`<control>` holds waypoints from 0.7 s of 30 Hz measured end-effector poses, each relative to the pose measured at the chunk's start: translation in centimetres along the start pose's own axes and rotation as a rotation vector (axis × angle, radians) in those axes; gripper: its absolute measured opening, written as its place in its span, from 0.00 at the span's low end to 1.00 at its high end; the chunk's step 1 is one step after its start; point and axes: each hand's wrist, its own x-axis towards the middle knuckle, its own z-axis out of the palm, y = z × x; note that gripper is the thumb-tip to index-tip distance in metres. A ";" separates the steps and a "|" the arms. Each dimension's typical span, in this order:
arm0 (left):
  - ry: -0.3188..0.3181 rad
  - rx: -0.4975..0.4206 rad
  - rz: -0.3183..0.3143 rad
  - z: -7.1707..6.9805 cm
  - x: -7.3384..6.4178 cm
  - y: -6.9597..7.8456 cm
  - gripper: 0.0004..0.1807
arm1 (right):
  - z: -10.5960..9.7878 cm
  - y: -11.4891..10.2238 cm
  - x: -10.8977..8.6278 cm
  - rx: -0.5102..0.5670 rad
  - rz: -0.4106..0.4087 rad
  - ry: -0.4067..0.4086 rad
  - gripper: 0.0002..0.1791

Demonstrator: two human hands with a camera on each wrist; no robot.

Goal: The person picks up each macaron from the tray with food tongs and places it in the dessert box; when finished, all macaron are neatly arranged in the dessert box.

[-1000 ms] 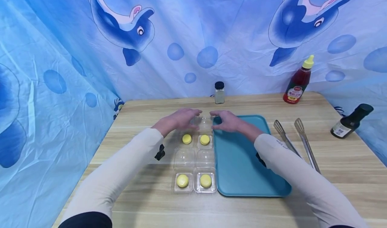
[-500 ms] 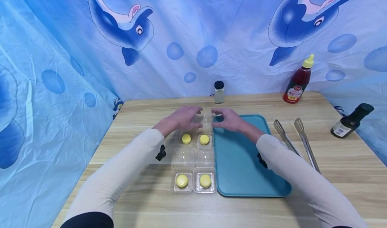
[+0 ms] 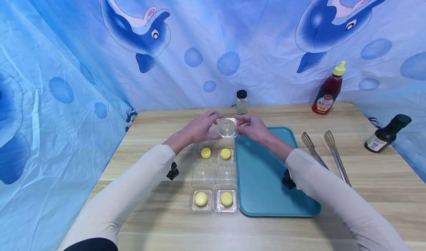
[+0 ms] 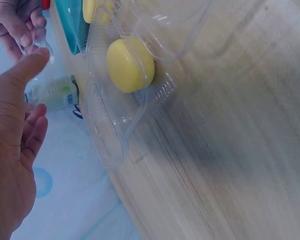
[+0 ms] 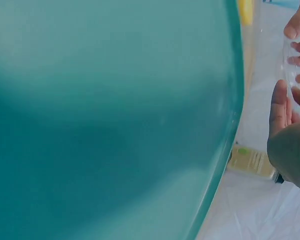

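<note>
Between my hands, beyond the far row of boxes, a clear plastic lid [image 3: 227,128] stands raised. My left hand [image 3: 201,128] holds its left edge between thumb and fingers; my right hand [image 3: 253,128] pinches its right edge. Just nearer, the far right clamshell base [image 3: 232,160] holds a yellow macaron [image 3: 225,154]. Beside it, another yellow macaron [image 3: 205,153] sits in the far left box, shown large in the left wrist view as a macaron [image 4: 131,64] in clear plastic. Two near boxes with lids folded back hold a left macaron [image 3: 201,199] and a right macaron [image 3: 226,199].
A teal tray [image 3: 266,188] lies right of the boxes, under my right forearm. Metal tongs [image 3: 337,158] lie beyond it. A small black-capped jar [image 3: 241,103], a red sauce bottle [image 3: 327,90] and a dark bottle [image 3: 386,134] stand along the back and right.
My hands have closed in on the far right lid and taken hold of its sides. The lid now stands more upright and shows a clear square outline.
</note>
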 end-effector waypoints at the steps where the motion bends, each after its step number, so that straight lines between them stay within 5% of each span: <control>1: 0.013 -0.018 0.007 -0.1 -0.1 0.0 0.44 | 0.2 -0.2 0.0 0.017 0.002 0.014 0.25; 5: 0.060 -0.085 0.041 -0.2 -0.2 0.2 0.41 | 0.6 -0.4 -0.1 0.056 -0.007 0.040 0.18; 11: 0.147 -0.229 0.061 -0.2 -0.6 0.1 0.20 | 0.8 -0.8 -0.9 0.017 -0.033 0.035 0.06; 16: 0.158 -0.329 -0.002 -0.1 -0.8 0.1 0.08 | 0.7 -0.9 -1.5 -0.052 -0.091 0.011 0.02; 21: 0.143 -0.403 0.001 0.0 -1.2 0.0 0.05 | 0.7 -0.9 -2.1 -0.100 -0.181 -0.016 0.05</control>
